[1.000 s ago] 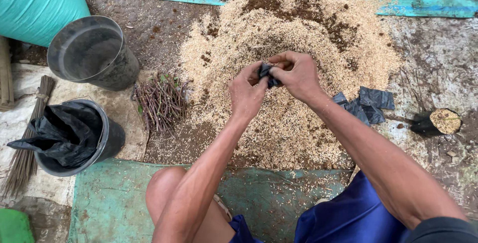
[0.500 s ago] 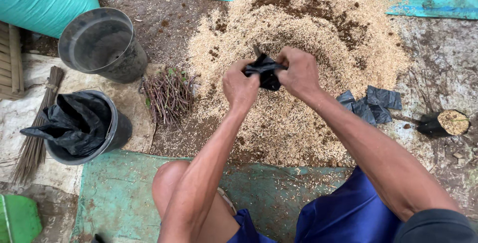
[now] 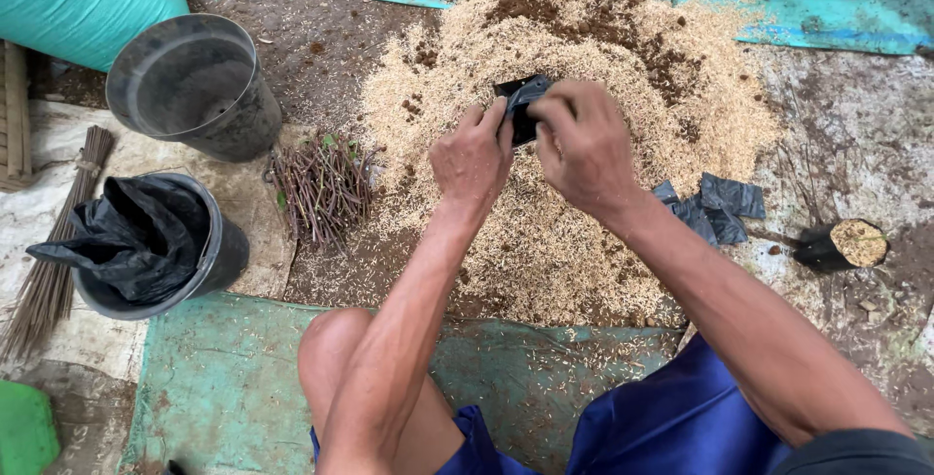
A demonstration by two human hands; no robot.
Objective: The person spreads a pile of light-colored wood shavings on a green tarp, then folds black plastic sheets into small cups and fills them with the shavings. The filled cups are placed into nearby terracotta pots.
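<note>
Spread a little wider than half a second ago: small black bag (image 3: pixel 522 105), pinched at its edges between left hand (image 3: pixel 474 156) and right hand (image 3: pixel 587 141), above the husk pile (image 3: pixel 545 232). Both closed on the plastic. Spare bags (image 3: pixel 715 207) just right. Filled bag (image 3: pixel 842 244) farther right. Cuttings (image 3: pixel 321 188), two buckets (image 3: pixel 195 86) left.

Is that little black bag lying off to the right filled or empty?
Filled: the small black bag lies tipped, pale husk mix showing at its mouth.
</note>
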